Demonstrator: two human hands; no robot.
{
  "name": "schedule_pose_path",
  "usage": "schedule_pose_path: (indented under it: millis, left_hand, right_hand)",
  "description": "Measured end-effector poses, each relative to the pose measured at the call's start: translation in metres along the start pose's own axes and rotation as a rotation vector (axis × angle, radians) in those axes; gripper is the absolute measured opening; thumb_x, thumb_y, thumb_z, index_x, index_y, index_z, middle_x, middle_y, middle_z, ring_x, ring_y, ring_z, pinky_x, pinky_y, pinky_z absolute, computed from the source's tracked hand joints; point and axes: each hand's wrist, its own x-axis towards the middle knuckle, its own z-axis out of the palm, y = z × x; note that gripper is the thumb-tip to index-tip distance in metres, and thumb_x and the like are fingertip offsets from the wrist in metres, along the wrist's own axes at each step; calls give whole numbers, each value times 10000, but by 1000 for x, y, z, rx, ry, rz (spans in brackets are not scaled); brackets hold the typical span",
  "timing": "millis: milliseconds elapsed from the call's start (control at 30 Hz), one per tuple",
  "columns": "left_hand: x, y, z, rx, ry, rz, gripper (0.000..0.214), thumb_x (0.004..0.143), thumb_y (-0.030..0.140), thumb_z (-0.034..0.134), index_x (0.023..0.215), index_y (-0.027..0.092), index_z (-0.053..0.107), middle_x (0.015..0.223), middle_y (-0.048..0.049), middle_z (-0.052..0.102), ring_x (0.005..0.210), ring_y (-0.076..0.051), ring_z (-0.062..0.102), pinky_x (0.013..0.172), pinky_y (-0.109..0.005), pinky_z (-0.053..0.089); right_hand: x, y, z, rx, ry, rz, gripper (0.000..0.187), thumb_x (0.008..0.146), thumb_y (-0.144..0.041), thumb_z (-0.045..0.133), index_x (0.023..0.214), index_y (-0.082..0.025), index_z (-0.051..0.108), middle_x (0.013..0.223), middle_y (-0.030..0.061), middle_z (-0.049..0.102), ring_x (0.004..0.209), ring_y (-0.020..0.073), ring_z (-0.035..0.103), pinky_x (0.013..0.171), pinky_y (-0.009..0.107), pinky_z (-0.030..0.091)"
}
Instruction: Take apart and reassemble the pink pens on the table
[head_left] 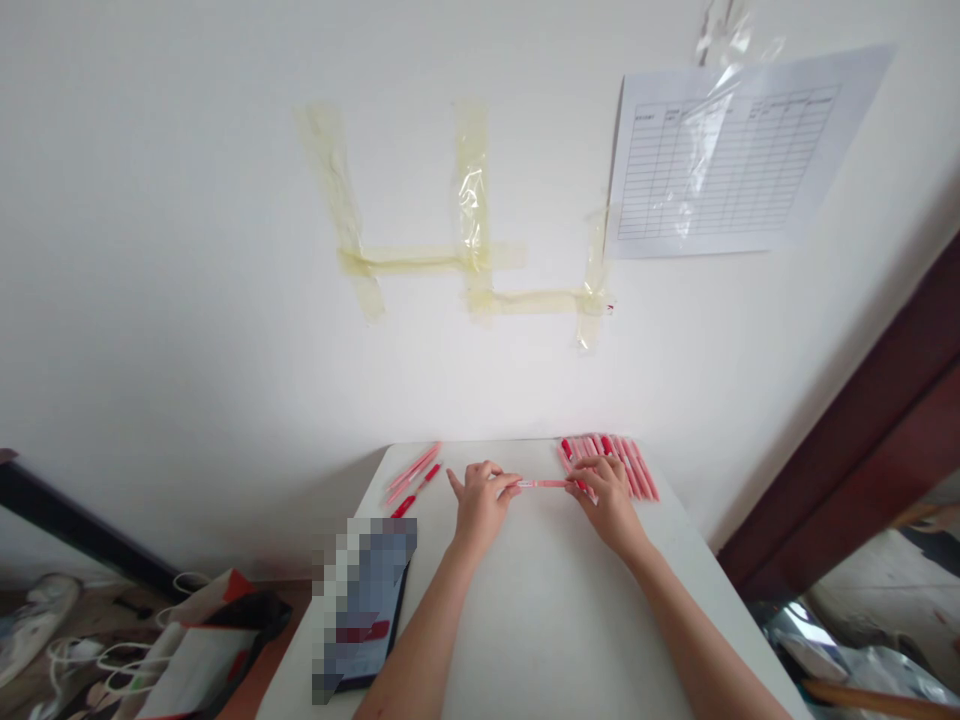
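A slim pink pen [541, 483] lies level across the gap between my hands. My left hand [484, 505] pinches its left end, and my right hand [607, 505] grips its right end. Just beyond my right hand, a fanned row of several pink-and-red pens [619, 465] lies on the white table [540, 620], partly hidden by my fingers. To the left of my left hand lie several more pens [411, 475], pink and red, set at a slant near the far edge.
A dark tablet or phone [360, 610], blurred out, lies at the table's left edge. Tape strips [472, 220] and a ruled paper form [727, 155] are stuck to the wall behind. A bag [210, 640] sits on the floor at left; a dark wooden door frame [847, 450] stands at right.
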Motion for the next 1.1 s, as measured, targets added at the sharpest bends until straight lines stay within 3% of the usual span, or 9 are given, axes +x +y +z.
schedule_pose_path:
  millis: [633, 1100]
  left_hand:
    - [0, -1, -1, 47, -26, -63, 149, 885, 275, 593, 987, 334, 683, 1026, -15, 627, 1104, -246, 502, 1070, -750, 88]
    - [1, -5, 1, 86, -32, -126, 170, 888, 275, 578, 1017, 324, 677, 1046, -34, 626, 1116, -267, 485, 1049, -758, 100]
  right_hand:
    - [0, 22, 2, 12, 85, 40, 186, 899, -388, 574, 959, -267, 701, 1070, 74, 632, 1062, 281, 485, 913, 495, 431]
    - [1, 28, -4, -9, 86, 100, 285, 918, -470, 512, 956, -266, 707, 1049, 85, 631, 1055, 288, 497, 894, 489, 430]
